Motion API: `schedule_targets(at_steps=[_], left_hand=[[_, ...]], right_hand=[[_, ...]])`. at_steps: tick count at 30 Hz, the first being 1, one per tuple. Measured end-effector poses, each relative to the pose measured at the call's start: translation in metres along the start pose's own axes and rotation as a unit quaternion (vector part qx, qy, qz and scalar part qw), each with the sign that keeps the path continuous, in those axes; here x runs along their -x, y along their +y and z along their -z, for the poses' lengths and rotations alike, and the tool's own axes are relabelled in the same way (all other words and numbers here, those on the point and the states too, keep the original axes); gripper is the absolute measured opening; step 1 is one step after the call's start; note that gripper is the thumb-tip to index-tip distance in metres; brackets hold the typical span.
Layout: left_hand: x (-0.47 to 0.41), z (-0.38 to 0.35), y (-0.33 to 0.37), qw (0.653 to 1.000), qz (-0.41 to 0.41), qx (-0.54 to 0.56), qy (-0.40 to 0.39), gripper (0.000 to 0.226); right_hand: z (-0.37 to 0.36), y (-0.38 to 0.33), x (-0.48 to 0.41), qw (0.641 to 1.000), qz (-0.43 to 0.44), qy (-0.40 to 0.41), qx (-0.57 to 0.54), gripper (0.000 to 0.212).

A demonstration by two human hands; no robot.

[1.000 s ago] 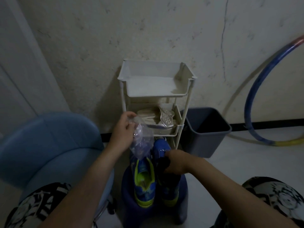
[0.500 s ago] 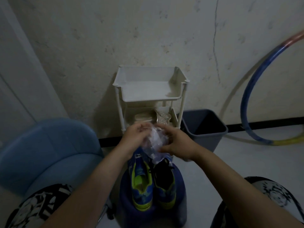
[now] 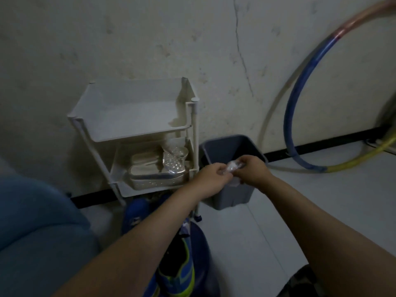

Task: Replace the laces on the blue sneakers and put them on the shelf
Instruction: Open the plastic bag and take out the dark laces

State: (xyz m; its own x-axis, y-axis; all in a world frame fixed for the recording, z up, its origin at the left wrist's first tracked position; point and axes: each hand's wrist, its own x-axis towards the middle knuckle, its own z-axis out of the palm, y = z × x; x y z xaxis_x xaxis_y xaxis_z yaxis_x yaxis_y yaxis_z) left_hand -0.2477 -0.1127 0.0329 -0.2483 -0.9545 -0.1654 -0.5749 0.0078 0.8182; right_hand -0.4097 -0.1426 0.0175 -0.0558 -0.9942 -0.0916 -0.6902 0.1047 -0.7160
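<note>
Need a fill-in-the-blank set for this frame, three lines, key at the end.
1. The left hand and right hand both pinch a crumpled clear plastic ____.
2. They hold it in front of the open grey plastic ____, to the right of the white plastic rack.
3. The blue-and-yellow hoop leans against the ____.
Missing words: bag; bin; wall.

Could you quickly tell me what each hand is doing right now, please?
Left hand: closed, pinching the clear plastic bag.
Right hand: closed, gripping the same bag.
</note>
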Motion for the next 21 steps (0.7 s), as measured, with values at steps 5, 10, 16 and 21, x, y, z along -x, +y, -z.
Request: schedule_targets(at_steps=[5, 10, 16, 21], left_hand=[[-0.066, -0.023, -0.005, 0.987, -0.033, -0.148, 0.062, 0.048], [-0.114, -0.024, -0.026, 0.997, 0.041, -0.057, 0.023, 0.048], [-0.128, -0.026, -0.045, 0.994, 0.051, -0.098, -0.002, 0.048], [-0.100, -0.018, -0.047, 0.995, 0.040, -0.090, 0.004, 0.035]], right_hand=[[0.001, 0.034, -0.060, 0.997, -0.042, 0.052, 0.031, 0.033], [-0.014, 0.045, -0.112, 0.991, -0.074, 0.066, 0.088, 0.052], [-0.029, 0.054, -0.130, 0.992, -0.061, 0.005, 0.109, 0.073], [-0.031, 0.032, -0.097, 0.989, -0.019, -0.059, 0.137, 0.035]])
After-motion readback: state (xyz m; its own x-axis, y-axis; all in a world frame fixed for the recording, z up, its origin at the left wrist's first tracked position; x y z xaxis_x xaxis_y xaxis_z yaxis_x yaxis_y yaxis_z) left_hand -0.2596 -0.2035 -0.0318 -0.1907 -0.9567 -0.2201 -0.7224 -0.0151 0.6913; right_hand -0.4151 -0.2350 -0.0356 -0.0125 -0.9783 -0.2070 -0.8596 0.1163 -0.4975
